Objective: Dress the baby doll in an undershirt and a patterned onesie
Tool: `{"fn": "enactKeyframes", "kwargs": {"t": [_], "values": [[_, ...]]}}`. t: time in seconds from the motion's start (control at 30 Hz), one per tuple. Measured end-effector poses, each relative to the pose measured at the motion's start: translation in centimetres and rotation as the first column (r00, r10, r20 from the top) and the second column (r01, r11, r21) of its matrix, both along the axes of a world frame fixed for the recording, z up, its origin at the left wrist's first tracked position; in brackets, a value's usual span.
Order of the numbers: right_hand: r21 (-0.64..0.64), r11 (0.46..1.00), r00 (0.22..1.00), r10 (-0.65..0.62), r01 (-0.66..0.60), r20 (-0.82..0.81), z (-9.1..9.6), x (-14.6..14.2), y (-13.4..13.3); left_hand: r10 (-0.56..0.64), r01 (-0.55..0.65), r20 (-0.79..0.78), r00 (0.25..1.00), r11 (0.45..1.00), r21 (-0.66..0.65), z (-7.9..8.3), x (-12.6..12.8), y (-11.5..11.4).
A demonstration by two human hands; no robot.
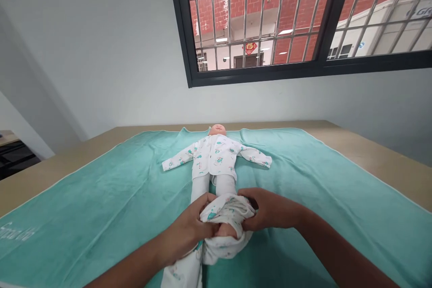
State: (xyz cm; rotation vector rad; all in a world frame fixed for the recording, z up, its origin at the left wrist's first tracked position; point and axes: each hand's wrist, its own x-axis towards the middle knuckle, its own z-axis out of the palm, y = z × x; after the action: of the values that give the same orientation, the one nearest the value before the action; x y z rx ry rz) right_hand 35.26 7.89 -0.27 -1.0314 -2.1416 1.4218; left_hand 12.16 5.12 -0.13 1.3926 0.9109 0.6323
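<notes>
With twelve o'clock being set toward the wall, the little pants (226,248) are being bunched around the doll's foot (227,230), low in the middle of the view. A bit of bare, peach toe is being shown in the hole of the cloth. The other pant leg (182,272) is being stretched toward eight o'clock; whether a leg is being hidden in it cannot be told.

The cloth is being judged soft, thin and light by its many folds. Nothing about it is being taken as slippery or easy to break, but toes may be getting caught in the folds. The bunched rim, at nine and three o'clock, is being judged the best place for holding, and the cloth is being guessed to stretch a little.

At nine o'clock, the rim is being pinched by the left hand (195,224), with the thumb on top and the fingers curled under, near the toes. At two o'clock, the other side is being pinched by the right hand (265,209), partly closed, with a gap being left by the thumb.

At twelve o'clock, the doll's white jacket (216,157) is being worn, with both sleeves being spread out. All this is being held up by a green blanket (111,202), which is being laid over a wooden counter (357,150). Farther off, at one o'clock, a barred window (256,18) is being framed in black.
</notes>
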Motion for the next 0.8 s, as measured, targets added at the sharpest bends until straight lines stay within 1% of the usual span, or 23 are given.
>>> {"fn": "enactKeyframes", "kwargs": {"t": [0.1,0.23,0.33,0.47,0.53,0.6,0.67,0.73,0.8], "values": [[0.074,0.997,0.999,-0.023,0.025,-0.028,-0.5,0.3,0.4,-0.069,0.073,-0.058,0.996,0.995,0.075,0.3,0.4,-0.1],[0.095,0.995,0.999,-0.033,0.037,-0.042,-1.5,0.6,0.9,-0.048,0.071,-0.141,0.989,0.984,0.162,0.3,1.0,-0.4],[0.106,0.989,0.993,-0.098,0.104,-0.065,-2.1,0.7,1.2,-0.038,0.067,-0.162,0.986,0.981,0.183,0.2,0.9,-0.2],[0.174,0.972,0.981,-0.137,0.16,-0.136,-2.5,0.5,1.3,-0.094,0.131,-0.189,0.978,0.972,0.196,0.6,0.4,0.4],[0.176,0.969,0.97,-0.135,0.172,-0.202,-2.8,0.2,1.3,-0.128,0.171,-0.202,0.971,0.963,0.209,0.9,0.4,0.6],[0.121,0.974,0.95,-0.152,0.19,-0.272,-3.3,-0.1,1.4,-0.13,0.189,-0.234,0.964,0.949,0.251,1.1,0.6,0.7],[0.031,0.973,0.914,-0.205,0.231,-0.351,-3.9,-0.4,1.5,-0.109,0.214,-0.306,0.946,0.917,0.337,1.0,0.8,0.9],[-0.078,0.956,0.86,-0.288,0.282,-0.421,-4.4,-0.8,1.5,-0.083,0.273,-0.4,0.913,0.853,0.445,0.7,1.0,1.4],[-0.183,0.932,0.81,-0.364,0.314,-0.46,-4.7,-1.0,1.5,-0.09,0.365,-0.484,0.871,0.778,0.511,0.4,0.8,2.0]]}}
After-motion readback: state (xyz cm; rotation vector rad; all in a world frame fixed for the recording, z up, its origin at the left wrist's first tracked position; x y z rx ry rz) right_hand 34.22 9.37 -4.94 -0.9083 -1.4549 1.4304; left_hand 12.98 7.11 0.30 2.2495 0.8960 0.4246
